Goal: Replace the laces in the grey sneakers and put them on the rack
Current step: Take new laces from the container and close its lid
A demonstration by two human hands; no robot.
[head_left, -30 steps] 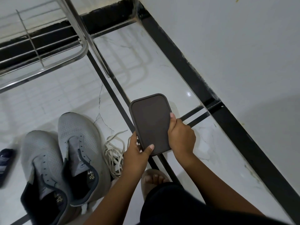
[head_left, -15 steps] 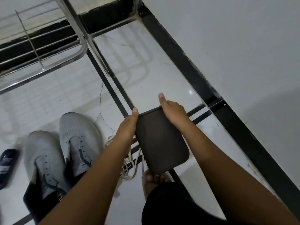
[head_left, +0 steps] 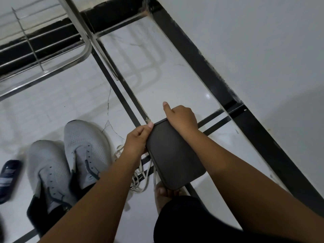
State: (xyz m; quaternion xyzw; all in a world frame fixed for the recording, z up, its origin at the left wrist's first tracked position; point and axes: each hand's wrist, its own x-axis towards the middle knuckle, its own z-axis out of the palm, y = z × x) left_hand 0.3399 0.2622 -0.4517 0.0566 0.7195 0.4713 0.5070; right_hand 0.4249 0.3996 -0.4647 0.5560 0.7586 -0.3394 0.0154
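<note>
Two grey sneakers, the left one (head_left: 47, 165) and the right one (head_left: 85, 144), stand side by side on the white floor at the lower left, their eyelets without laces. A bundle of cream laces (head_left: 140, 179) lies just right of them, partly hidden by my left forearm. Both hands hold a dark brown phone (head_left: 175, 156) over the floor: my left hand (head_left: 138, 139) grips its left edge, my right hand (head_left: 182, 118) covers its far end with the index finger stretched out.
A metal shoe rack (head_left: 43, 50) stands at the upper left. A dark slipper (head_left: 8, 178) lies at the left edge. A white wall (head_left: 254, 41) with a black skirting runs along the right. My bare foot (head_left: 164, 192) rests below the phone.
My hands moved from the phone's near end to its far end, and the phone came down towards me. Over the last half second little has shifted.
</note>
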